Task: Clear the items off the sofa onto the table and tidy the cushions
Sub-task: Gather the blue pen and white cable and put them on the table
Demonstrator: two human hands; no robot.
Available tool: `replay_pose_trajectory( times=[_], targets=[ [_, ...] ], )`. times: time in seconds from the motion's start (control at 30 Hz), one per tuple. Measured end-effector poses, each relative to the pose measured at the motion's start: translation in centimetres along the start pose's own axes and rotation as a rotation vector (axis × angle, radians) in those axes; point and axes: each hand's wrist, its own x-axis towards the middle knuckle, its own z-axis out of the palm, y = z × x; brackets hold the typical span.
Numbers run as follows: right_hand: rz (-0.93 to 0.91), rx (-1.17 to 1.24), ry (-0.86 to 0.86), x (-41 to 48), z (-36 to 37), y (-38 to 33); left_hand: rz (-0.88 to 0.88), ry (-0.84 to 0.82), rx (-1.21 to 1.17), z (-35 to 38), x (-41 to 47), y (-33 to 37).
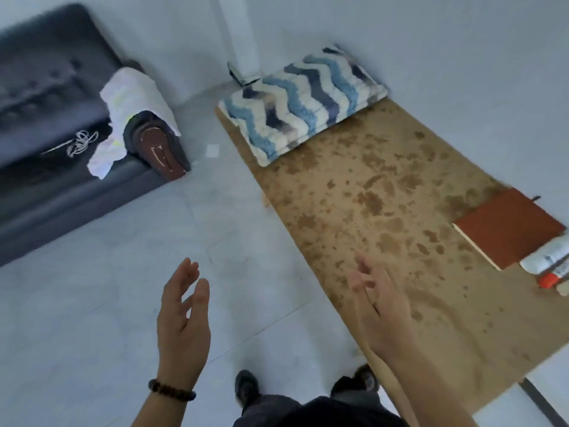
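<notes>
Table [385,211] with cushion [303,103], notebook [508,226] (hands [183,318] empty).

Place: a plain home living room
Seating: dark grey button-tufted fabric sofa [46,118] against a bare white wall [431,41]
Table: low mottled brown wooden table [385,211]
Floor: pale grey tiled floor [92,303]

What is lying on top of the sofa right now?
On the sofa: a tangled white cable on the seat and a white cloth draped over the armrest, hiding part of it.
</notes>
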Motion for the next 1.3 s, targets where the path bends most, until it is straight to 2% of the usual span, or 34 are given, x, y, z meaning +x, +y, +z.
replay_pose_trajectory(
  times=[0.13,0.27,0.43,0.67,0.77,1.0,1.13,1.3],
  targets=[
    [-0.145,0.004,-0.169,0.0,8.7,-7.2,-0.044,0.190,-0.104,-9.4,0.7,-4.7],
    [-0.327,-0.056,-0.319,-2.2,20.7,-14.0,-0.148,0.330,-0.178,-20.0,1.6,-11.3],
    [-0.463,-0.078,-0.512,-5.6,35.8,-22.3,-0.228,0.522,-0.172,-32.2,4.2,-18.0],
    [-0.584,-0.057,-0.598,-6.6,49.8,-31.8,-0.188,0.647,-0.113,-45.2,11.5,-23.0],
    [-0.569,-0.070,-0.627,-5.4,54.7,-33.3,-0.236,0.666,-0.111,-47.8,15.5,-26.2],
    [-0.465,-0.100,-0.722,0.8,70.3,-37.0,-0.335,0.562,-0.027,-53.4,28.5,-33.9],
    [-0.468,-0.103,-0.787,6.0,79.9,-44.1,-0.376,0.556,-0.018,-59.5,38.1,-35.6],
    [-0.545,-0.124,-0.787,11.6,89.3,-54.4,-0.333,0.597,0.030,-67.2,48.5,-35.6]
  ],
)
